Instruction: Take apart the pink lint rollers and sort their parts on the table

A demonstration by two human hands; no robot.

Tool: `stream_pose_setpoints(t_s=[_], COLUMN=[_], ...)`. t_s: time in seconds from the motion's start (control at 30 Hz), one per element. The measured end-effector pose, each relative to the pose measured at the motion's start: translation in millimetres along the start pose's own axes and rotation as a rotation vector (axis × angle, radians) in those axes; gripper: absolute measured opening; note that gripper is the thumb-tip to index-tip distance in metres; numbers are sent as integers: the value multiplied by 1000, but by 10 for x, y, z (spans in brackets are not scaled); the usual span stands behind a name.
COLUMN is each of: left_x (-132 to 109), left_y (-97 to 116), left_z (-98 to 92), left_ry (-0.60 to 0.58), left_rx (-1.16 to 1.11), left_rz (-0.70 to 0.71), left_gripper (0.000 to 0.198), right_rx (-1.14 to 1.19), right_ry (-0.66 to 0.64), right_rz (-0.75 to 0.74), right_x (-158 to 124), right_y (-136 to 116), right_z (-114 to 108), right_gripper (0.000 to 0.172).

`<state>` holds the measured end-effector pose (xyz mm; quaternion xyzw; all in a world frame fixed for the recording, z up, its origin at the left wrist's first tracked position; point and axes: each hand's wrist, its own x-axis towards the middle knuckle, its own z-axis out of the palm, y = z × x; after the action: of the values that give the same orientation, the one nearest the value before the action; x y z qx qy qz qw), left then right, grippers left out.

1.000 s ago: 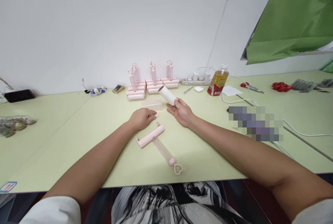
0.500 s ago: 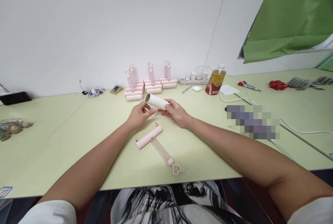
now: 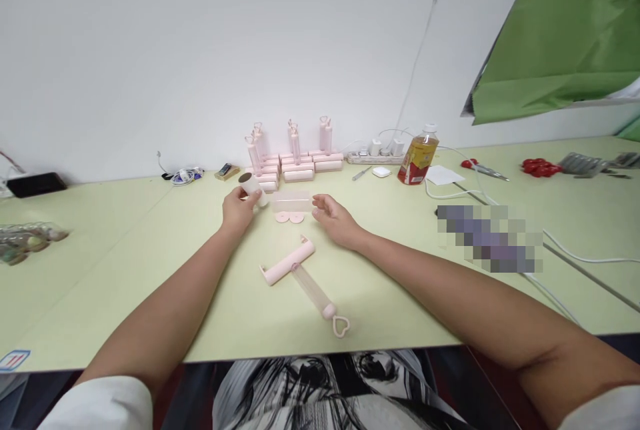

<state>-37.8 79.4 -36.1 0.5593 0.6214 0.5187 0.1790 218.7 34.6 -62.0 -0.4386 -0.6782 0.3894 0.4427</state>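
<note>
Pale green table (image 3: pixel 150 270) right across the frame, and there's the row of pink rollers (image 3: pixel 299 177) at upper centre, handles standing upright against the wall. Below centre lies the pink T-shaped handle (image 3: pixel 313 285): its crossbar slants from lower left to upper right, its clear stem runs down to the lower right, heart loop at the tip pointing towards me. My right hand (image 3: pixel 337 222) sits just right of centre, fingers loosely curled and a little spread, by the right end of the clear pink cover (image 3: pixel 293 202); whether they touch it, I can't tell. That cover lies mid-frame, long side running left to right. Left of centre, my left hand (image 3: pixel 239 209) has the white roll (image 3: pixel 255 191) pinched, its long axis slanting, dark open end up to the upper left, other end down to the right. And two little pink discs (image 3: pixel 297 218), side by side, flat below the cover!
</note>
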Motion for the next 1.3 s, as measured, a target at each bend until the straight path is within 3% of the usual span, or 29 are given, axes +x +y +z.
stream_pose_setpoints(t_s=[0.13,0.3,0.37,0.5,0.53,0.57,0.7,0.77,0.87,0.93,1.0,1.03,1.13,1.2,1.3], left_x=[-25,-46,-49,-178,-251,-340,-738,-868,-894,-825,-738,-701,-648,-655,-675], left_y=[-70,-53,-5,256,347,439,714,769,766,728,674,645,576,566,604], left_z=[85,116,96,-38,-84,-129,-235,-238,-219,-208,-193,-183,-137,-113,-121], left_ry=[-118,-183,-152,47,-6,-136,-874,-1056,-1178,-1151,-1015,-927,-693,-604,-610], left_rx=[47,103,140,293,300,285,263,247,206,161,100,68,-9,-76,-271], left_rz=[20,23,8,59,100,139,236,237,245,251,249,245,237,205,105], left_gripper=[36,38,41,36,28,26,42,40,36,37,38,38,36,36,32], right_rx=[-172,-292,-309,-251,-215,-176,-87,-68,-2,48,100,128,131,-22,-310], right_ry=[-71,-124,-138,-126,-115,-103,-45,-15,61,156,216,186,-185,-445,-525], right_rz=[68,93,85,42,37,36,63,83,90,75,66,65,43,-44,-204], right_x=[-34,-17,0,23,25,25,9,0,-5,-9,-31,-51,-147,-217,-275], right_y=[-137,-211,-191,-124,-108,-95,-67,-59,-44,-44,-66,-89,-193,-271,-343], right_z=[-3,24,28,11,5,-1,-12,-14,-17,-25,-44,-60,-127,-176,-229], right_gripper=[55,65,69,80,81,81,81,80,74,62,43,34,30,33,32])
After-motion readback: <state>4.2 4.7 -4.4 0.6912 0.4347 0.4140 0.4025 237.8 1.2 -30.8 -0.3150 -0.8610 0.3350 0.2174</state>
